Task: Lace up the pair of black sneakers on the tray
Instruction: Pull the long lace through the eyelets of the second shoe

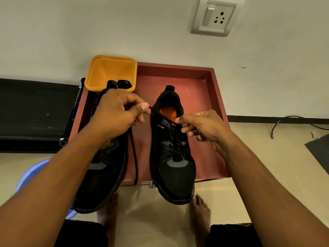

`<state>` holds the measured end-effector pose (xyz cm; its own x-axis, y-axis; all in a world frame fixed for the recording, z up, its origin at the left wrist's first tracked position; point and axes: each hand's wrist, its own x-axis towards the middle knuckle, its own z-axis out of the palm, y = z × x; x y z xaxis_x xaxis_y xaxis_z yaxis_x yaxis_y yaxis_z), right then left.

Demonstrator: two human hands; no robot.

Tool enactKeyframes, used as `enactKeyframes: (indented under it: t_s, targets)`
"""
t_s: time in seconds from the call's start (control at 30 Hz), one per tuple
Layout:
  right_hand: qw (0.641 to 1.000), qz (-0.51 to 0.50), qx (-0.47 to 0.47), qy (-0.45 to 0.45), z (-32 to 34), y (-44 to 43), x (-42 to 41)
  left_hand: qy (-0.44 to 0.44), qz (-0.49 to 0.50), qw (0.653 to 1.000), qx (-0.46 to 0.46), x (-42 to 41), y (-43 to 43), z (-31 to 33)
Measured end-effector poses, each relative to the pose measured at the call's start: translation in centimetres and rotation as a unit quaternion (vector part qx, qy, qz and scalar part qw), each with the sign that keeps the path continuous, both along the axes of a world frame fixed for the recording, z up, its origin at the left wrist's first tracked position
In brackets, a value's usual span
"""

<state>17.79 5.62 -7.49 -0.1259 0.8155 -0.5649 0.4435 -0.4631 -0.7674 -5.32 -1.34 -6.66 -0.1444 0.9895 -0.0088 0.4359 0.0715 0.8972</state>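
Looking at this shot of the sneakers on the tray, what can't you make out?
- Head view: left sneaker's eyelets, covered by the left hand and forearm; laced or not, cannot tell.
- Head view: dark bundle in the orange bin, half behind its front wall; unidentifiable.
- Head view: mark on the right sneaker's orange insole, too small to read.
- Head view: blue round object on the floor, mostly behind the left forearm.

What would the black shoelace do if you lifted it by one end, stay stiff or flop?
Probably flop: the shoelace trails in a loose curve below the left hand onto the tray. It looks thin, so it is likely very light. Pulled away from the sneaker, it seems to go straight.
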Motion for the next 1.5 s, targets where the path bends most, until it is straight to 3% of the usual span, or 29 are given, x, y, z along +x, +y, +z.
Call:
enactKeyframes:
  t_s: [0.27, 0.47, 0.67, 0.77, 0.83, 0.9, 0.97, 1.1, 1.13, 1.2, 1.3, 1.5]
  targets:
    - [1.0, 0.011, -0.009, -0.005, 0.5, 0.0, -0.1, -0.04, -0.012, 0.999, 0.03, 0.4, -0.5, 0.7]
    - [0.998, 0.044, -0.007, 0.046, 2.1, -1.0, 0.8, -0.081, -0.127, 0.988, -0.024, 4.8, -2.9, 2.2]
    - [0.982, 0.058, -0.083, 0.161, 3.5, -3.5, 3.8, 0.035, -0.287, 0.957, -0.027, 8.8, -6.2, 2.5]
    - [0.989, 0.041, -0.045, 0.135, 4.3, -3.9, 6.8, 0.105, -0.242, 0.964, -0.04, 7.8, -6.0, 2.2]
    - [0.994, 0.042, -0.003, 0.104, 4.8, -3.8, 9.0, 0.217, -0.2, 0.954, -0.045, 6.4, -5.1, 1.6]
    - [0.996, 0.042, 0.06, 0.045, 4.7, -3.7, 10.6, 0.288, -0.153, 0.944, -0.059, 5.0, -4.1, 0.9]
    - [0.99, 0.028, 0.135, -0.039, 3.7, -3.5, 11.2, 0.302, -0.1, 0.945, -0.07, 3.9, -3.2, 0.3]
    - [0.921, 0.033, 0.301, -0.246, 1.0, -2.8, 9.8, 0.274, -0.026, 0.958, -0.084, 3.0, -1.7, -0.4]
    - [0.905, 0.045, 0.332, -0.262, 1.0, -2.9, 9.0, 0.264, -0.023, 0.96, -0.088, 3.0, -1.5, -0.5]
    - [0.91, 0.074, 0.345, -0.216, 1.2, -3.7, 7.0, 0.248, -0.027, 0.964, -0.095, 3.3, -1.2, -0.6]
    - [0.939, 0.141, 0.293, -0.117, 1.0, -5.9, 4.2, 0.24, -0.029, 0.965, -0.098, 3.6, -0.8, -0.7]
    - [0.934, 0.199, 0.244, -0.171, 0.3, -6.5, 2.6, 0.221, -0.032, 0.968, -0.112, 3.5, -0.7, -0.7]
